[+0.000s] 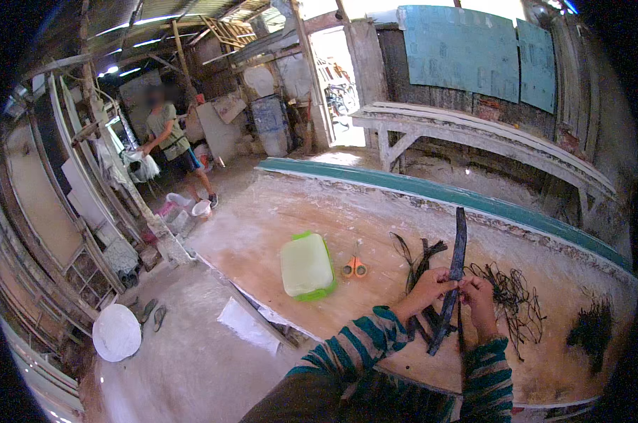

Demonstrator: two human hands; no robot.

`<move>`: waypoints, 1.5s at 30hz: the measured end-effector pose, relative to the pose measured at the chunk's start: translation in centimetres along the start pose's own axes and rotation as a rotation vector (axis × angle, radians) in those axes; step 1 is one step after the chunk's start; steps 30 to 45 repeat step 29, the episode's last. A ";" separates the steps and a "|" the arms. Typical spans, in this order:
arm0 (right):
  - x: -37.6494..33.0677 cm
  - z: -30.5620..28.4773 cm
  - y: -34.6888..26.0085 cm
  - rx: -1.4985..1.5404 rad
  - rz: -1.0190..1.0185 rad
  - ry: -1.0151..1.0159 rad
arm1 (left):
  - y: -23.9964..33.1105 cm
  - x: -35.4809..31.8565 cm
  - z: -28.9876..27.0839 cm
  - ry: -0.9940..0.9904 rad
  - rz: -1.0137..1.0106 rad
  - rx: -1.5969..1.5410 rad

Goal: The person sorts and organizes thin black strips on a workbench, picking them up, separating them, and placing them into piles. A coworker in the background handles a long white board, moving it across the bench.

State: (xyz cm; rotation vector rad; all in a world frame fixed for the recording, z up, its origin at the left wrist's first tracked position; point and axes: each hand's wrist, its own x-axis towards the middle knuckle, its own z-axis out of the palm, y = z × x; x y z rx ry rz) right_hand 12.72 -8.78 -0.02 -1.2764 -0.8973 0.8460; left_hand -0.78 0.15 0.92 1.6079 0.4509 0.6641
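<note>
A long, flat black strip (459, 243) stands slanted above the wooden worktable (382, 211). My left hand (429, 292) is closed around its middle. Fingers pinched, my right hand (479, 299) meets the left one at the strip's right edge; a narrow black band hangs below it. Under and beside my left hand lie more black strips (423, 266) in a loose bunch. Thin black strings (510, 299) form a tangle right of my right hand. Farther left are orange-handled scissors (354, 267) and a pale plastic box with a green rim (307, 266).
A dark heap of black strands (592, 328) is at the table's right end. A green board (347, 175) edges the table's far side, with a long bench (474, 127) beyond. At far left another person (165, 134) stands near a white bucket (202, 209).
</note>
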 end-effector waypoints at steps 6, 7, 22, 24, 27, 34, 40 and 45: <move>0.4 -0.3 0.4 -0.138 -0.054 0.070 | 0.0 0.0 0.2 -0.006 -0.016 -0.021; 0.4 -0.3 0.4 -0.144 -0.059 0.071 | 0.3 -0.1 0.2 0.011 -0.010 -0.010; -1.1 1.6 -1.4 -0.035 -0.097 0.079 | -0.7 0.3 -0.3 0.027 -0.060 0.040; -0.9 0.9 -0.5 -0.023 -0.112 0.093 | 0.0 0.2 0.1 0.013 -0.070 -0.006; -0.5 0.5 0.4 -0.065 -0.148 0.076 | -0.5 0.3 0.2 0.005 -0.013 0.015; -0.4 0.4 0.4 -0.125 -0.165 0.077 | -0.6 0.4 0.3 -0.001 0.012 0.028; -0.4 0.4 0.4 -0.125 -0.165 0.077 | -0.6 0.4 0.3 -0.001 0.012 0.028; -0.4 0.4 0.4 -0.125 -0.165 0.077 | -0.6 0.4 0.3 -0.001 0.012 0.028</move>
